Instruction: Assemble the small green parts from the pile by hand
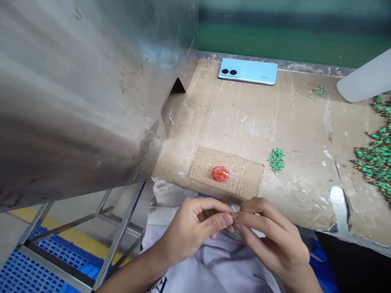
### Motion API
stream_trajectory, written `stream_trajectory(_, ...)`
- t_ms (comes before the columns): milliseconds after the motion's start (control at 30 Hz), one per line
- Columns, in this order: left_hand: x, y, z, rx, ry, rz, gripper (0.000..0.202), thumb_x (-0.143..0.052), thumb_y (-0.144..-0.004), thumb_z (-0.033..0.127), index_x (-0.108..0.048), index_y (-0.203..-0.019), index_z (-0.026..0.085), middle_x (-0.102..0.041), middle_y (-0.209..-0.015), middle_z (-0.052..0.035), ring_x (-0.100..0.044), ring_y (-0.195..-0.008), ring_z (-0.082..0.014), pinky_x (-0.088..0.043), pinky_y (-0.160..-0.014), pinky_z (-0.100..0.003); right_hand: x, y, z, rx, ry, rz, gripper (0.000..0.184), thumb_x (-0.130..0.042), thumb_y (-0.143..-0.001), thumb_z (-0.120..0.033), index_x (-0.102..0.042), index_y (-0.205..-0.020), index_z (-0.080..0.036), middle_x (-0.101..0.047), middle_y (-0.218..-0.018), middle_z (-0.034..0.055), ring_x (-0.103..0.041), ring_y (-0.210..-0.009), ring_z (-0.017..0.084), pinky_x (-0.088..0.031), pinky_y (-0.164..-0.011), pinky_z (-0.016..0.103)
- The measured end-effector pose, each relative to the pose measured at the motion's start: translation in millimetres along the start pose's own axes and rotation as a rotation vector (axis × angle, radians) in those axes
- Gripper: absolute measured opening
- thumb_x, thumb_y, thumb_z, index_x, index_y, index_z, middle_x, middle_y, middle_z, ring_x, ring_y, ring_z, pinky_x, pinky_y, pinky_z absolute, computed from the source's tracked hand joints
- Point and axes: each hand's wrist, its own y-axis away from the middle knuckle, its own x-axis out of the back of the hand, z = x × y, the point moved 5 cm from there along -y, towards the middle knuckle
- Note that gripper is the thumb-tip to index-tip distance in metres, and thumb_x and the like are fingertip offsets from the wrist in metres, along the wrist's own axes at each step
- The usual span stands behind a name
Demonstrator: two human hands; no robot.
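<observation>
Wearer's kit, from the head cam: pale lavender-grey cloth garment [214,268] over torso and lap, soft and heavily creased, with loose folds. Reads nearer off-white up by the left knee side. Dark block-letter print [160,285] low on the left, running at a slant; looks like an E, rest cut off by the frame edge. Both forearms bare as far as visible. Left hand [198,224] bare, thumbnail trimmed short. Right hand [271,236] bare too, slim fingers.
</observation>
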Motion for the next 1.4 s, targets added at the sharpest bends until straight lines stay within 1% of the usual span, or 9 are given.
stream_trajectory(167, 1.8, 1, 0, -0.022, 0.023, 0.029, 0.03, -0.087, -0.086, 0.045, -0.081, -0.083, 0.015, -0.072, -0.069, -0.0033, -0.051, -0.053, -0.0085, -0.043, -0.05, -0.019, -4, 2, 0, -0.045, -0.07, 0.021, 0.033, -0.065, -0.091, 0.001, -0.068, -0.116, -0.02, -0.075, -0.098, 0.0071, -0.076, -0.089, 0.019, -0.065, -0.072, 0.029)
stream_trajectory(267, 1.9, 2, 0, -0.042, 0.009, 0.046, 0.032, -0.088, -0.085, 0.046, -0.081, -0.082, 0.015, -0.071, -0.067, -0.0028, -0.05, -0.051, -0.0078, -0.042, -0.049, -0.018, -5, -1, -3, -0.015, -0.085, 0.022, 0.033, -0.064, -0.091, 0.001, -0.067, -0.117, -0.02, -0.075, -0.098, 0.0069, -0.076, -0.088, 0.019, -0.065, -0.071, 0.029)
stream_trajectory(467, -0.7, 7, 2, -0.062, -0.015, 0.065, 0.03, -0.084, -0.091, 0.045, -0.082, -0.084, 0.016, -0.071, -0.068, -0.0012, -0.05, -0.052, -0.0063, -0.042, -0.051, -0.016, -4, -4, -6, 0.031, -0.085, 0.035, 0.032, -0.064, -0.09, 0.004, -0.066, -0.114, -0.017, -0.071, -0.096, 0.0055, -0.072, -0.084, 0.014, -0.063, -0.072, 0.025)
stream_trajectory(567, -2.1, 8, 4, -0.102, -0.037, 0.064, 0.024, -0.082, -0.094, 0.039, -0.083, -0.086, 0.017, -0.073, -0.07, -0.0009, -0.051, -0.053, -0.0065, -0.043, -0.052, -0.016, -5, -1, -4, 0.021, -0.076, 0.037, 0.031, -0.061, -0.091, 0.005, -0.066, -0.112, -0.017, -0.07, -0.096, 0.0053, -0.071, -0.084, 0.014, -0.062, -0.072, 0.025)
stream_trajectory(767, -2.7, 10, 10, -0.201, -0.188, 0.061, 0.011, -0.077, -0.097, 0.026, -0.083, -0.092, 0.018, -0.079, -0.082, -0.0034, -0.07, -0.072, -0.0128, -0.053, -0.066, -0.019, -5, 0, -2, 0.012, -0.068, 0.068, 0.03, -0.062, -0.09, 0.003, -0.065, -0.112, -0.018, -0.07, -0.095, 0.0059, -0.072, -0.085, 0.016, -0.061, -0.07, 0.026)
stream_trajectory(933, -1.5, 14, 16, -0.29, -0.412, 0.128, 0.011, -0.074, -0.098, 0.022, -0.082, -0.092, 0.016, -0.08, -0.083, -0.003, -0.07, -0.074, -0.0135, -0.051, -0.067, -0.02, -3, -1, -6, 0.078, 0.071, 0.012, 0.032, -0.061, -0.091, 0.005, -0.064, -0.113, -0.018, -0.072, -0.094, 0.0067, -0.071, -0.08, 0.015, -0.061, -0.07, 0.026)
stream_trajectory(1067, -2.1, 16, 15, -0.277, -0.462, 0.142, 0.013, -0.073, -0.098, 0.022, -0.081, -0.091, 0.017, -0.078, -0.08, -0.0017, -0.067, -0.072, -0.0132, -0.049, -0.065, -0.021, -1, 0, -7, 0.069, 0.141, -0.038, 0.027, -0.063, -0.093, 0.002, -0.064, -0.113, -0.016, -0.073, -0.095, 0.0081, -0.073, -0.083, 0.016, -0.062, -0.072, 0.027)
stream_trajectory(1233, -2.3, 14, 11, -0.258, -0.464, 0.148, 0.017, -0.071, -0.1, 0.027, -0.082, -0.092, 0.017, -0.077, -0.081, -0.0032, -0.068, -0.073, -0.0149, -0.05, -0.066, -0.023, -2, -1, -6, -0.016, 0.136, -0.041, 0.021, -0.063, -0.096, -0.002, -0.062, -0.107, -0.02, -0.072, -0.091, 0.004, -0.072, -0.081, 0.014, -0.059, -0.071, 0.025)
stream_trajectory(1400, 2.4, 14, 3, -0.105, -0.275, 0.097, 0.018, -0.072, -0.1, 0.034, -0.081, -0.108, 0.02, -0.077, -0.091, -0.0039, -0.068, -0.078, -0.0147, -0.051, -0.069, -0.022, 3, -5, 3, -0.171, -0.009, -0.024, 0.018, -0.058, -0.1, -0.006, -0.061, -0.107, -0.022, -0.067, -0.088, 0.0013, -0.065, -0.076, 0.012, -0.054, -0.066, 0.023)
